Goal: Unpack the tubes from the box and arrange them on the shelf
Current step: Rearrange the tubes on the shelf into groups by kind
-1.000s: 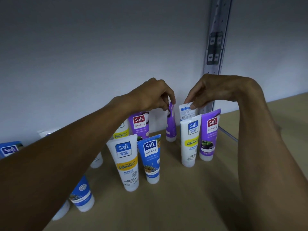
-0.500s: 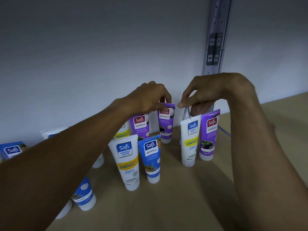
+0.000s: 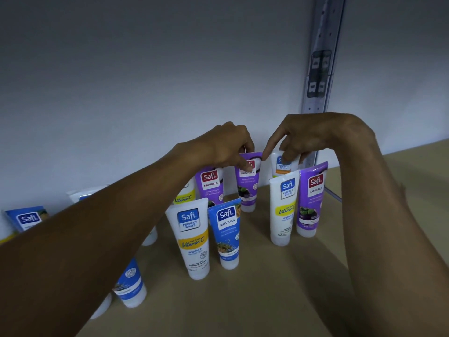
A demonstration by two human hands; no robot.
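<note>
Several Safi tubes stand cap-down on the tan shelf (image 3: pixel 279 288). My left hand (image 3: pixel 223 147) pinches the top edge of a purple tube (image 3: pixel 247 188) in the back row. My right hand (image 3: pixel 298 139) pinches the top of a white tube (image 3: pixel 283 166) standing at the back, behind a front white tube (image 3: pixel 283 210) and a purple tube (image 3: pixel 311 198). In front stand another white tube (image 3: pixel 192 239) and a blue tube (image 3: pixel 228 234). The box is out of view.
The white back wall rises right behind the tubes. A slotted metal upright (image 3: pixel 320 57) runs up at the right. More tubes stand at the left, partly hidden under my left forearm, among them a blue one (image 3: pixel 26 218) and another blue one (image 3: pixel 130 285).
The purple tube in my left hand has turned label-forward and stands upright at the back. The white tube in my right hand has turned to show its label.
</note>
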